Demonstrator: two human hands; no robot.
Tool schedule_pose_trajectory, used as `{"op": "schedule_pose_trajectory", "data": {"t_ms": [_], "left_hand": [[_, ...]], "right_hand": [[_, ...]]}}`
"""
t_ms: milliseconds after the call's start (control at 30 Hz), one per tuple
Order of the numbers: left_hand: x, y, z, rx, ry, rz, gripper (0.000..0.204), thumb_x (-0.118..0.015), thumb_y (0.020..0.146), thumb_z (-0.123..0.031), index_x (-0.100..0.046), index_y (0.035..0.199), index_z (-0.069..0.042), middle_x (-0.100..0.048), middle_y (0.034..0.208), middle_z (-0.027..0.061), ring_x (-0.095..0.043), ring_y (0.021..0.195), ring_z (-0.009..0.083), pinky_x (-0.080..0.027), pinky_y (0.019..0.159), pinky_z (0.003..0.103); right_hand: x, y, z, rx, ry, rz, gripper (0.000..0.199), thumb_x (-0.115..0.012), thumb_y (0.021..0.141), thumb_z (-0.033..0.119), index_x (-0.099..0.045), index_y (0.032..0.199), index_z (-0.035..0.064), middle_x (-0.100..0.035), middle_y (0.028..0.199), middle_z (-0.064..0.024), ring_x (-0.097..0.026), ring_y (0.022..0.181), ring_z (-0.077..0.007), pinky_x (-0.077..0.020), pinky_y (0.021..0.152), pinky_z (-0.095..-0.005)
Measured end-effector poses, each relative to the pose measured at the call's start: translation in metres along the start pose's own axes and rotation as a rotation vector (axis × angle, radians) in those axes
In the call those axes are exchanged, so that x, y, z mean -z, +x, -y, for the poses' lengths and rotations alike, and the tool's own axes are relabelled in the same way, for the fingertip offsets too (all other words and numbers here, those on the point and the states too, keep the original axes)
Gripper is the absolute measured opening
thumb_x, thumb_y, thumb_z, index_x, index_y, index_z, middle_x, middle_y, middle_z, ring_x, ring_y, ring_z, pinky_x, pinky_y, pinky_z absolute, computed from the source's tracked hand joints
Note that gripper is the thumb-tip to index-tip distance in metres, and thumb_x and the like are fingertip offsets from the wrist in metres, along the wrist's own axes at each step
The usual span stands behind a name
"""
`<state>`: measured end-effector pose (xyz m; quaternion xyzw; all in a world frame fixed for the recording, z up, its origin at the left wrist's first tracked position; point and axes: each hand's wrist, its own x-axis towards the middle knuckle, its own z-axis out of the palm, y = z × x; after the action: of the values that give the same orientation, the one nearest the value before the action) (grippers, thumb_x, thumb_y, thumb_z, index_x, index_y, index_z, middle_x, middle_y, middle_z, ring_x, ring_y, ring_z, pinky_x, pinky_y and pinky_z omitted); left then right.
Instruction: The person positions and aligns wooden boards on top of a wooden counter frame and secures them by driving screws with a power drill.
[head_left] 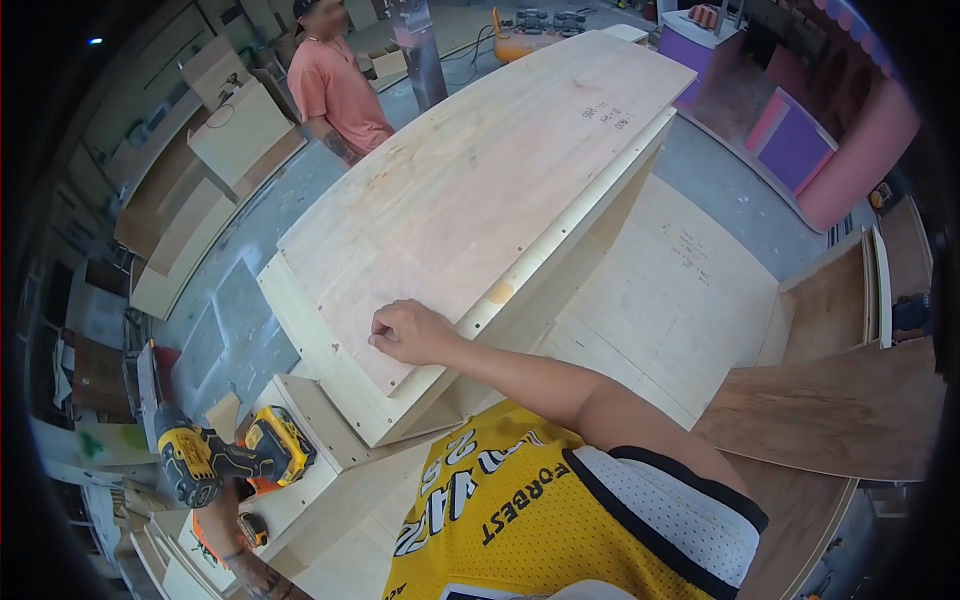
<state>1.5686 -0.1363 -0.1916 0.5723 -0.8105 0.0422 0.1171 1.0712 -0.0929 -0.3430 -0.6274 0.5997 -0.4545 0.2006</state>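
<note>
My right hand (408, 332) rests on a long plywood panel (480, 170), near its near left corner. Its fingers are curled closed; whatever they may hold is hidden. Screw heads dot the panel's edges. This panel tops a box-like wooden frame (585, 250) with an open side facing me. At the lower left, my left hand (224, 505) is closed around a yellow and black cordless drill (190, 462), mostly hidden behind it. The drill's battery (282, 444) points right, above a pale wooden ledge (325, 425).
A person in a salmon shirt (338, 90) stands beyond the panel. Curved wooden cabinetry (225, 150) stands at the left. Bent plywood sheets (830, 410) lie at right, and a purple and pink counter (790, 150) is farther back. An orange air compressor (525, 45) sits behind.
</note>
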Motion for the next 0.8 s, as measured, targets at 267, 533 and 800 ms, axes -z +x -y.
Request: {"op": "schedule_pose_trajectory", "data": {"t_ms": [267,533,800], "left_hand": [[0.084,-0.151,-0.097,-0.011,-1.019,0.352,0.014,-0.070,0.103,-0.009,-0.066,0.113,0.000,-0.068,0.093,0.0091,-0.062,0.078,0.0129,-0.051,0.072,0.027],[-0.067,-0.016,-0.298,-0.046,-0.688,-0.029,0.008,-0.067,0.098,-0.004,-0.069,0.098,0.004,-0.069,0.083,0.0139,-0.068,0.070,0.0200,-0.054,0.064,0.034],[-0.122,0.056,-0.318,-0.078,-0.628,-0.078,0.015,-0.068,0.098,-0.007,-0.075,0.107,0.003,-0.073,0.092,0.0221,-0.071,0.076,0.0336,-0.055,0.069,0.040]], "right_hand": [[0.009,-0.004,0.005,0.044,0.311,0.074,0.027,-0.076,0.092,0.028,-0.072,0.094,0.0018,-0.076,0.090,-0.0136,-0.074,0.085,-0.0275,-0.0585,0.079,-0.0387],[0.013,0.008,-0.011,0.096,0.506,0.330,0.027,-0.074,0.097,0.027,-0.074,0.103,0.0011,-0.077,0.091,-0.0109,-0.073,0.083,-0.0176,-0.0569,0.077,-0.0333],[0.018,0.006,-0.013,0.014,0.384,0.418,0.029,-0.062,0.103,0.018,-0.074,0.123,0.0011,-0.080,0.098,-0.0136,-0.076,0.084,-0.0198,-0.0588,0.079,-0.0334]]}}
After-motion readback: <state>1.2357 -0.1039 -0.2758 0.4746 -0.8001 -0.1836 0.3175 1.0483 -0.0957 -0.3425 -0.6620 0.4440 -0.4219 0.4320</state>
